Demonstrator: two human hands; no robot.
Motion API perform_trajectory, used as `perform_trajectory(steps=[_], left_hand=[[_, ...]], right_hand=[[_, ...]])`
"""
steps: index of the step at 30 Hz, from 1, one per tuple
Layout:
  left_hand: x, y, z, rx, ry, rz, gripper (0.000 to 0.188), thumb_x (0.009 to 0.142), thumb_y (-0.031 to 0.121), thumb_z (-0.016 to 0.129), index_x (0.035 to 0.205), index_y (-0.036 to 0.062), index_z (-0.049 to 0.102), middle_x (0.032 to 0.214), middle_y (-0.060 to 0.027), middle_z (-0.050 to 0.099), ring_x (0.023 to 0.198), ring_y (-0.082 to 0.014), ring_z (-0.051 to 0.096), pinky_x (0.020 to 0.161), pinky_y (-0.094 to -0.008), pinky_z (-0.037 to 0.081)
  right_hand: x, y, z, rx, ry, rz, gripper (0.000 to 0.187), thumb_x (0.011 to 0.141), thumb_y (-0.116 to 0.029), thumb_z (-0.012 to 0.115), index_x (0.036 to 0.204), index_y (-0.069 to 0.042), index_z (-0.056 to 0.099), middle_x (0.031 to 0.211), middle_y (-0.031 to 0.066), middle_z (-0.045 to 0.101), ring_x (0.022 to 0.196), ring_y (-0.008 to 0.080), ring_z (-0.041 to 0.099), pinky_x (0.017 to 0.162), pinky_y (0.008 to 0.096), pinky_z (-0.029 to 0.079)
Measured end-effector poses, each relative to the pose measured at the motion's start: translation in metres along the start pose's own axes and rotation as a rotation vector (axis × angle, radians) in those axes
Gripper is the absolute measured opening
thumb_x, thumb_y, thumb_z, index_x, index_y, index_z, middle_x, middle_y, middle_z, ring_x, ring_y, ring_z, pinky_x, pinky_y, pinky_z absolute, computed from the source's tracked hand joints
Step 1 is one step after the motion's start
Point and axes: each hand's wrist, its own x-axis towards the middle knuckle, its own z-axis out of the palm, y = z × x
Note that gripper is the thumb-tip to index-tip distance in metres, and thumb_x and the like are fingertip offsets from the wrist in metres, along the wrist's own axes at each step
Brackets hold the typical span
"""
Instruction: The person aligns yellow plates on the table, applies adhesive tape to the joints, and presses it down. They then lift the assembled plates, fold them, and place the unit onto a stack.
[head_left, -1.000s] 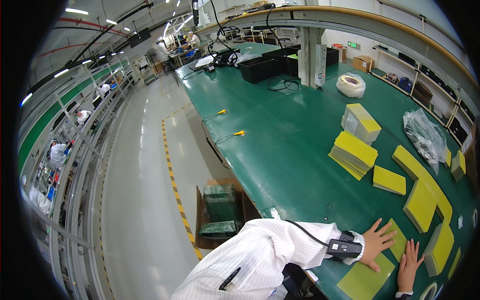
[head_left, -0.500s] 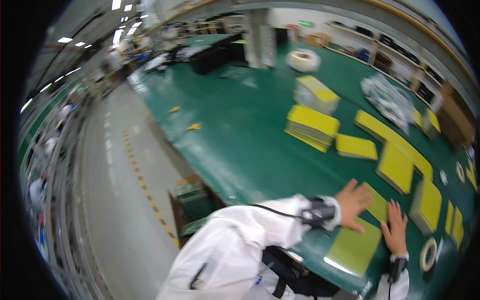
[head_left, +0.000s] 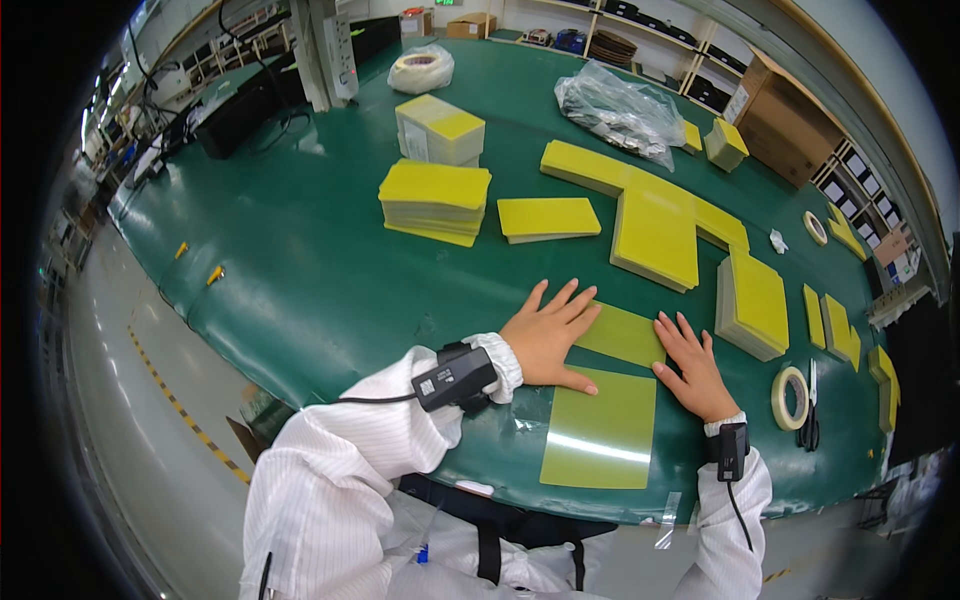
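Two thin yellow-green sheets lie flat on the green tabletop close to me, the smaller sheet [head_left: 625,333] just beyond the larger square sheet [head_left: 598,430]. My left hand [head_left: 548,335] is spread over the left end of the smaller sheet, its thumb reaching the upper left corner of the larger one. At the right end of the smaller sheet rests my right hand [head_left: 695,368], fingers stretched out and apart. Neither hand grips anything. A roll of tape [head_left: 789,398] and black-handled scissors [head_left: 810,425] lie to the right of my right hand.
Beyond my hands stand a yellow stack [head_left: 432,200], a low stack [head_left: 548,218], a square stack [head_left: 655,240] and a tall stack [head_left: 752,305]. Farther back are a clear plastic bag [head_left: 622,110], a wrapped tape roll [head_left: 420,70] and a cardboard box [head_left: 785,120].
The view has swung right, so the table and stacks sit farther left in the picture. Both hands stay spread at the two ends of the smaller sheet.
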Motion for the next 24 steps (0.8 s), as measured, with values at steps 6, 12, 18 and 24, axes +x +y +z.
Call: perform_trajectory(steps=[6,12,18,24], left_hand=[[0.003,0.000,-0.003,-0.022,0.016,-0.005,0.111,0.067,0.076,0.062,0.141,-0.0015,0.035,0.153,-0.0217,0.021,0.143,-0.0392,0.015,0.112,-0.0600,0.012],[0.003,0.002,-0.006,-0.033,-0.020,-0.009,0.109,0.068,0.075,0.062,0.141,-0.0014,0.036,0.151,-0.0212,0.025,0.143,-0.0392,0.015,0.112,-0.0597,0.010],[-0.003,-0.013,-0.008,-0.047,-0.069,0.110,0.104,0.071,0.075,0.060,0.141,0.0015,0.037,0.151,-0.0174,0.028,0.143,-0.0380,0.015,0.113,-0.0590,0.009],[0.002,-0.007,-0.005,0.029,-0.062,0.036,0.099,0.075,0.075,0.054,0.143,0.0051,0.036,0.152,-0.0130,0.029,0.143,-0.0364,0.017,0.113,-0.0594,0.009]], right_hand=[[0.001,-0.004,-0.004,-0.002,-0.067,-0.109,0.061,0.093,-0.039,0.050,0.146,-0.015,0.035,0.153,0.0057,0.031,0.143,0.0343,0.021,0.111,0.0596,0.010],[-0.001,-0.004,-0.006,-0.038,-0.086,-0.133,0.070,0.088,-0.047,0.056,0.146,-0.013,0.035,0.153,0.0069,0.030,0.143,0.0345,0.020,0.111,0.0597,0.010],[-0.002,-0.004,-0.005,-0.045,-0.093,-0.116,0.078,0.083,-0.053,0.061,0.146,-0.015,0.035,0.153,0.0052,0.030,0.143,0.0330,0.020,0.111,0.0600,0.010],[-0.001,0.005,-0.009,-0.045,-0.097,-0.051,0.078,0.083,-0.053,0.062,0.146,-0.016,0.035,0.153,0.0035,0.030,0.144,0.0320,0.019,0.111,0.0613,0.010]])
